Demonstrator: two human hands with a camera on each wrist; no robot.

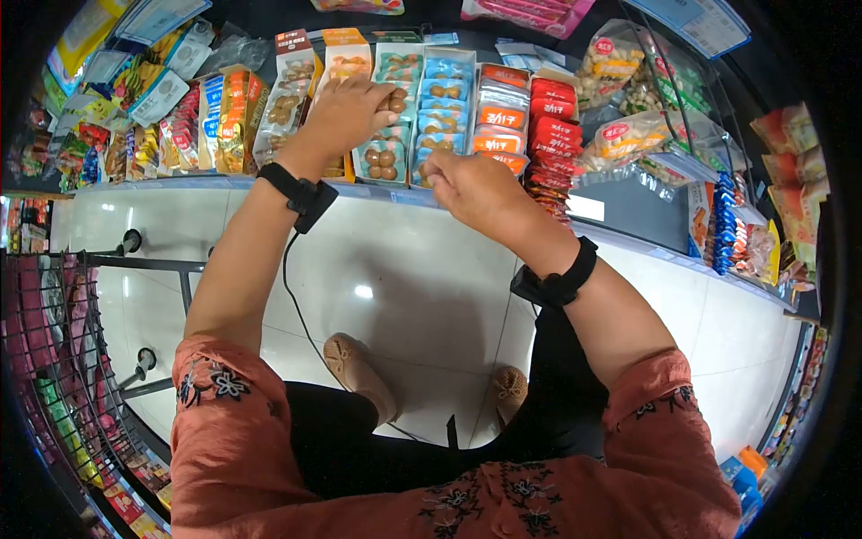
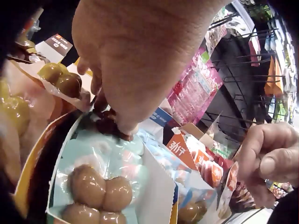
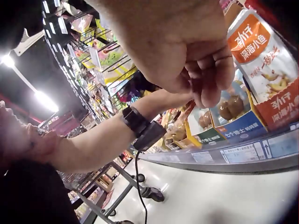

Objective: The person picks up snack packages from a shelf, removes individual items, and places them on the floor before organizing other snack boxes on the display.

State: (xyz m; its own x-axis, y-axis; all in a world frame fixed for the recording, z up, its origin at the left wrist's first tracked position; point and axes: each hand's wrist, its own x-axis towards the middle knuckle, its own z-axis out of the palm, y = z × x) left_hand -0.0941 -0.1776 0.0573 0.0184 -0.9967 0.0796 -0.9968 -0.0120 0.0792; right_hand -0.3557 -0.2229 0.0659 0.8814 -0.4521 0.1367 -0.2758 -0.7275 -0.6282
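Observation:
I stand at a shop shelf of snack boxes. My left hand (image 1: 346, 112) reaches into a teal box (image 1: 388, 144) of vacuum-packed egg packets. In the left wrist view its fingertips (image 2: 122, 127) pinch a dark egg packet (image 2: 105, 116) at the box's top, above paler egg packets (image 2: 100, 189). My right hand (image 1: 467, 184) hovers at the front of the neighbouring blue box (image 1: 442, 112). Its fingers (image 3: 210, 74) are curled, and the left wrist view shows them pinching a thin snack packet (image 2: 229, 186) by its edge.
Orange packets (image 1: 498, 117) and red packets (image 1: 549, 126) fill the boxes to the right. Bags of nuts (image 1: 620, 63) hang further right. The shelf edge (image 1: 386, 193) carries price tags. A wire rack (image 1: 54, 341) of goods stands at my left over white floor tiles (image 1: 422, 296).

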